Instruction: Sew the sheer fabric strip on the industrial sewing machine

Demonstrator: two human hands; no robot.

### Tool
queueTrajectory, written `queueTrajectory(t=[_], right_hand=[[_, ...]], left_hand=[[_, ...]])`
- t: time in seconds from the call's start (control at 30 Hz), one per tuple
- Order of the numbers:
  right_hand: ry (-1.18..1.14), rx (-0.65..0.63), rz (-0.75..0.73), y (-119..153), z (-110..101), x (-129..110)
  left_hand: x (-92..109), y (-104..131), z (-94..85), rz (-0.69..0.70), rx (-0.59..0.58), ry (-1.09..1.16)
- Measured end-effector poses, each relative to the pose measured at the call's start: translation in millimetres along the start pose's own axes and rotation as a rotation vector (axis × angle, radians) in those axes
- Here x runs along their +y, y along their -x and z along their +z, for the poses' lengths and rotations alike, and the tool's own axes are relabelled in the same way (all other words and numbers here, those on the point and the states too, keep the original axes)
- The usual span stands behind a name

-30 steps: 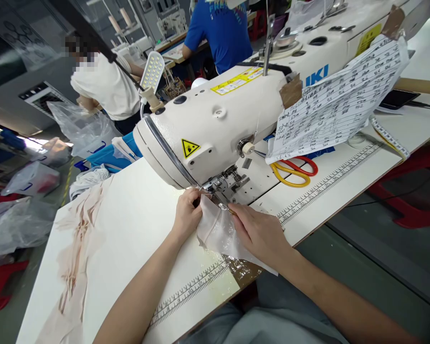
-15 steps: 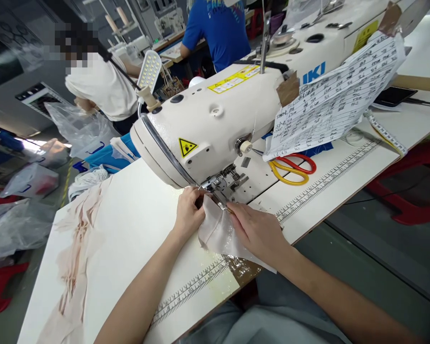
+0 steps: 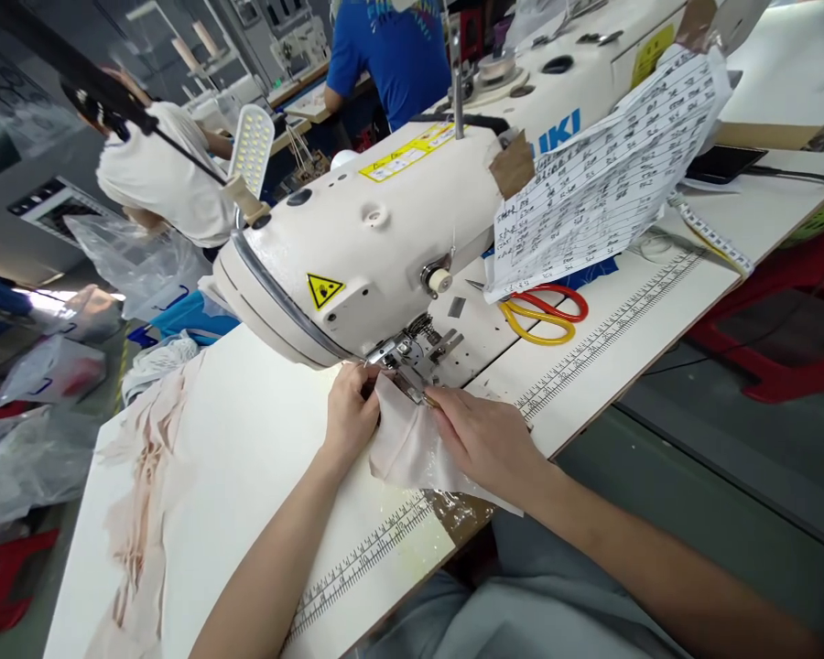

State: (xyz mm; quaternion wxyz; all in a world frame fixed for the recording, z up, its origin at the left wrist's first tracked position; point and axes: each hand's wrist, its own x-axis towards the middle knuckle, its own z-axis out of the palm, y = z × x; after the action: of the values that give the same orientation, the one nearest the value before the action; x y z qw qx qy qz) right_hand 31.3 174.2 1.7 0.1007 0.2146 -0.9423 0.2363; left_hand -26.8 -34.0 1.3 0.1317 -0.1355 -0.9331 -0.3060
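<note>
Thin pale-pink fabric (image 3: 406,450) is being gripped by the left hand (image 3: 348,414) and right hand (image 3: 491,444), fingers closed. It is being held near the front edge of the white tabletop (image 3: 247,430).

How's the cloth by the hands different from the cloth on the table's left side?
The front cloth has the left hand and right hand on it; the side cloth lies untouched.
The front cloth is mostly smooth; the side cloth is bunched and wrinkled.
The front cloth looks shorter, the side cloth longer.
Both look pale.
</note>
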Motion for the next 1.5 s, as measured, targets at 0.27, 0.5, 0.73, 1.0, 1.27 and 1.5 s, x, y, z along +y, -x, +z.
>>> queueTrajectory(t=[0.27,0.5,0.73,1.0,1.27,1.5], right_hand=[[0.045,-0.037,0.023,-3,-1,-3],[0.194,0.015,-0.018,-1,1,-5],[0.166,0.135,-0.024,14,-1,-6],[-0.289,0.061,-0.051,84,-28,-4],[-0.102,0.113,-0.129,89,-33,11],[-0.043,0.104,-0.148,87,-31,10]], left_hand=[[-2,1,0.2,0.165,0.064,-0.104],[0,1,-5.4,0.649,0.097,-0.496],[7,0,-17.7,0.574,-0.158,-0.308],[26,16,-16.7,0.439,-0.230,-0.353],[43,39,3.3,0.325,-0.132,-0.432],[34,46,-3.2,0.309,-0.145,-0.281]])
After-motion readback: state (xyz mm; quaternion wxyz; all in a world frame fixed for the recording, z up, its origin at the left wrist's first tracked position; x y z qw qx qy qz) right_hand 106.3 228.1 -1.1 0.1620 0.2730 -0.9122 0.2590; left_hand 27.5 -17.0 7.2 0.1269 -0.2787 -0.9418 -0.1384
